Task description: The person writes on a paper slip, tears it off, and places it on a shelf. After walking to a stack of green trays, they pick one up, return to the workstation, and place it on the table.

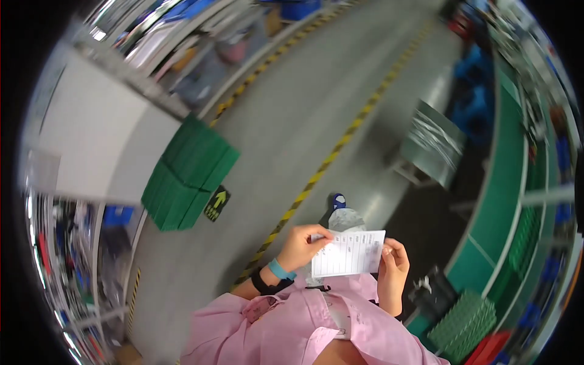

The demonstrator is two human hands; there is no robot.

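Observation:
A white printed card (348, 254) with ruled columns is held up in front of my body. My left hand (300, 246) pinches its upper left corner between thumb and fingers. At the card's right edge, my right hand (393, 267) has its thumb and fingertips closed on the upper corner. A blue band and a black band circle my left wrist. The print on the card is too small to make out. Below it are my pink garment and one blue shoe.
Stacked green crates (190, 173) stand at the left beside a floor arrow sign (217, 204). Yellow-black tape (344, 143) runs along the grey floor. A stool with a silvery top (433, 143) and a long green workbench (477, 255) are at the right. Loaded shelves (73, 261) line the left.

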